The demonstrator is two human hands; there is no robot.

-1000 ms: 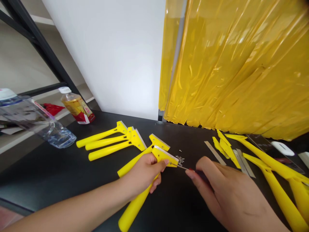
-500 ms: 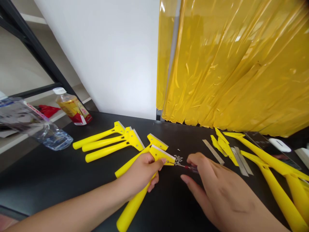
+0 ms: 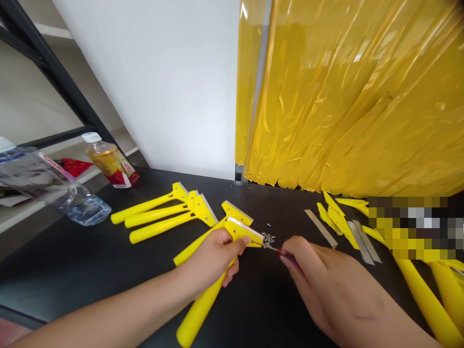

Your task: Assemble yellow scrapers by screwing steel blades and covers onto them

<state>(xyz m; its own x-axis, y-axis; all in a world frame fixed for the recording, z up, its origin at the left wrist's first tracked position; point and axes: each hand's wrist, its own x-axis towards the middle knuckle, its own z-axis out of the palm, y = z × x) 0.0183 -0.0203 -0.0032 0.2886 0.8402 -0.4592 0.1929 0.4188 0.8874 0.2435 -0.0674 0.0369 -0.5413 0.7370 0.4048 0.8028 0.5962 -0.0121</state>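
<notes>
Two bare hands work close together over a black tabletop (image 3: 72,275). The left hand (image 3: 212,256) closes firmly round the neck of a yellow scraper (image 3: 241,233), a full grip that seems meant to keep the scraper's head steady. The right hand (image 3: 337,295) holds a narrow pinch on a small screwdriver (image 3: 280,251) with a red collar, its thumb and fingers hiding most of the handle. The shaft lies nearly level, pointing left, and its tip appears to meet the right end of the scraper's head, which may be why that end is turned toward it. The scraper's long axis runs from the head, near mid-table, down to its butt at the near left, with the steel edge facing far. Just beyond lies a small heap of silver screws (image 3: 268,238), within easy reach. Another scraper (image 3: 235,212) lies under the left wrist, and three more (image 3: 159,212) rest side by side further left, heads to the right. Loose steel blades (image 3: 321,228) lie to the right, and a pixelated patch (image 3: 415,227) hides part of that side.
</notes>
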